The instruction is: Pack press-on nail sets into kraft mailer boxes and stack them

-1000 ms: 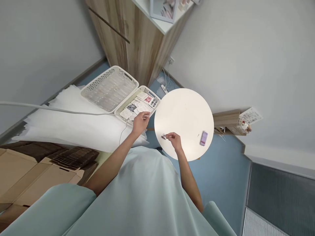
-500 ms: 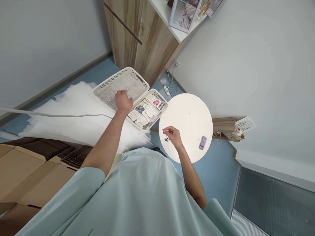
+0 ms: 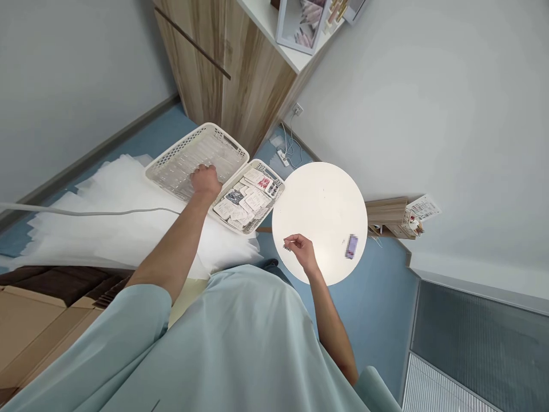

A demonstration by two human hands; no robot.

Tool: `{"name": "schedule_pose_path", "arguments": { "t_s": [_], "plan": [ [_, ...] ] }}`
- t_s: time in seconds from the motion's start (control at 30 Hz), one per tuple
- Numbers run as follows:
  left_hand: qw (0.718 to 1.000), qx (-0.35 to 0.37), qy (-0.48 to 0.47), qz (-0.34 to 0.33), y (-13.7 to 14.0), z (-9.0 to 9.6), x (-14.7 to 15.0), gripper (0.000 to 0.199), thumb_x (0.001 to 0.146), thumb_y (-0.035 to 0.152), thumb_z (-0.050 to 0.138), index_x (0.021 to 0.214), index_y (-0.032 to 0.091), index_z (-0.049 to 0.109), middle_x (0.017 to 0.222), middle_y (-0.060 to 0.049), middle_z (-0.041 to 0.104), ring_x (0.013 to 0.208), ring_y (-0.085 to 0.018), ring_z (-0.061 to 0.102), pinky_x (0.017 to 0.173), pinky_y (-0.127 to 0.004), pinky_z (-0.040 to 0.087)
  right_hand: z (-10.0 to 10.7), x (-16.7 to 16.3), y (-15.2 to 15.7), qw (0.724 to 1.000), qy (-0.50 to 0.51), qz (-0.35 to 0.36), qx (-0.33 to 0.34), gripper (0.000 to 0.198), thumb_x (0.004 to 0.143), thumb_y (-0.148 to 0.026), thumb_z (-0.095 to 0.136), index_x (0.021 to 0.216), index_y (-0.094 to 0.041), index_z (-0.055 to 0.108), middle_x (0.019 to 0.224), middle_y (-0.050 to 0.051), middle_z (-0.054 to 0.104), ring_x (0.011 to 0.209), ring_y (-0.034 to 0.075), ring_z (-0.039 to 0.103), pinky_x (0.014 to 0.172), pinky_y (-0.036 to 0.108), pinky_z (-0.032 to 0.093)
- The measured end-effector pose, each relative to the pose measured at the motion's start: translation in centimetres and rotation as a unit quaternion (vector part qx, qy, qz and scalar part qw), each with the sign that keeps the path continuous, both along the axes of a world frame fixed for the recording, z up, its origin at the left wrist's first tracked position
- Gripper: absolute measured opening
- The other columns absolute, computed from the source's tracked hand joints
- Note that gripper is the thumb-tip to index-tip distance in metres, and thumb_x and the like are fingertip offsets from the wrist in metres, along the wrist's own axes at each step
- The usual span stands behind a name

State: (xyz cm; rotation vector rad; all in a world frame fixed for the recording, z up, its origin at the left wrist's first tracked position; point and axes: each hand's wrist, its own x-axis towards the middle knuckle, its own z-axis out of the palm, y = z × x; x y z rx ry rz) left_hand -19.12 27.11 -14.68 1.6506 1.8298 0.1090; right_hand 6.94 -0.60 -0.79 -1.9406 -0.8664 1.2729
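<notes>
Clear flat plastic packs point(image 3: 185, 167) in the cream perforated basket point(image 3: 231, 139), ten o'clock from the round white tabletop point(image 3: 319, 200), look light, slippery; lift by edges. Left grip point(image 3: 206, 180) curls over them, right grip point(image 3: 300, 249) bunches above small dark pieces point(image 3: 287, 248), eight o'clock; I can't tell whether either holds anything.

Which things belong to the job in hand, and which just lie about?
Likely part of the job:
small dark pieces, by the right hand
basket of clear plastic, at the left hand
round table

Likely just lying about:
picture frame
cardboard box
power strip
</notes>
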Motion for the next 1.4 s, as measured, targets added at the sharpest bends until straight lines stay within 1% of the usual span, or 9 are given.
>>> {"name": "schedule_pose_path", "arguments": {
  "t_s": [0.1,0.2,0.3,0.43,0.73,0.87,1.03,1.23,1.4],
  "plan": [
    [1.000,0.014,-0.011,0.001,0.0,0.8,-0.1,0.059,0.091,0.031,0.064,0.145,0.008,0.064,0.150,-0.029,0.060,0.138,-0.045,0.057,0.119,-0.059,0.040,0.0,0.1,-0.3,1.000,0.002,-0.011,-0.003,0.032,0.081,-0.053,0.085,0.092,-0.024,0.079,0.090,0.005,0.079,0.089,0.024,0.072,0.091,0.042,0.059],
    [0.994,0.069,-0.061,0.053,0.3,1.5,-0.6,0.053,0.092,0.026,0.062,0.143,0.010,0.064,0.152,-0.025,0.059,0.141,-0.043,0.054,0.122,-0.059,0.038,-0.1,0.1,-0.3,1.000,0.005,-0.017,-0.004,0.030,0.080,-0.051,0.084,0.092,-0.024,0.079,0.089,0.005,0.079,0.088,0.023,0.072,0.092,0.041,0.058],
    [0.983,0.124,-0.082,0.111,0.8,1.9,-1.6,0.058,0.089,0.024,0.069,0.144,0.007,0.058,0.160,-0.026,0.051,0.148,-0.042,0.043,0.127,-0.061,0.030,-0.1,0.0,-0.1,1.000,0.005,-0.013,-0.005,0.029,0.080,-0.051,0.084,0.092,-0.024,0.079,0.089,0.005,0.078,0.089,0.023,0.072,0.090,0.040,0.058],
    [0.982,0.103,-0.070,0.144,1.3,1.9,-3.0,0.066,0.088,0.022,0.077,0.143,-0.004,0.050,0.163,-0.033,0.046,0.150,-0.041,0.038,0.129,-0.062,0.022,-0.2,-0.3,0.3,1.000,0.002,-0.003,-0.006,0.031,0.080,-0.052,0.083,0.092,-0.024,0.078,0.089,0.004,0.079,0.089,0.023,0.072,0.087,0.039,0.058],
    [0.987,0.064,-0.077,0.123,1.5,1.1,-3.6,0.072,0.087,0.009,0.075,0.147,-0.009,0.039,0.166,-0.035,0.042,0.155,-0.039,0.034,0.131,-0.059,0.018,0.0,-0.6,0.7,1.000,0.007,-0.003,-0.014,0.028,0.081,-0.049,0.083,0.092,-0.024,0.079,0.093,0.004,0.079,0.089,0.022,0.072,0.088,0.039,0.058],
    [0.991,0.057,-0.054,0.111,2.1,0.9,-3.5,0.076,0.086,0.009,0.076,0.147,-0.014,0.037,0.164,-0.038,0.044,0.152,-0.039,0.034,0.130,-0.059,0.020,0.0,-0.5,0.5,1.000,0.006,-0.011,-0.012,0.027,0.080,-0.048,0.084,0.092,-0.024,0.079,0.095,0.004,0.080,0.089,0.023,0.072,0.089,0.039,0.058],
    [0.993,0.035,-0.023,0.111,2.3,1.3,-3.2,0.076,0.089,0.013,0.075,0.149,-0.011,0.036,0.166,-0.037,0.043,0.157,-0.042,0.035,0.130,-0.061,0.019,-0.3,-0.4,0.0,1.000,0.009,-0.019,-0.011,0.027,0.079,-0.048,0.084,0.092,-0.025,0.079,0.098,0.005,0.080,0.092,0.023,0.074,0.092,0.040,0.059],
    [0.991,0.076,-0.018,0.105,2.3,1.8,-3.1,0.092,0.089,0.038,0.079,0.152,-0.014,0.036,0.164,-0.037,0.047,0.153,-0.044,0.038,0.131,-0.061,0.019,-0.4,0.1,-0.7,1.000,0.010,-0.027,-0.003,0.028,0.080,-0.050,0.083,0.093,-0.025,0.079,0.098,0.005,0.081,0.094,0.024,0.075,0.095,0.041,0.060],
    [0.988,0.104,0.020,0.111,2.1,3.4,-3.2,0.095,0.079,0.028,0.081,0.154,-0.012,0.039,0.162,-0.035,0.050,0.149,-0.045,0.042,0.127,-0.062,0.027,-0.6,0.7,-1.1,0.999,0.016,-0.031,0.003,0.026,0.079,-0.047,0.083,0.092,-0.025,0.079,0.100,0.005,0.081,0.094,0.023,0.074,0.095,0.040,0.060]
  ]
}}
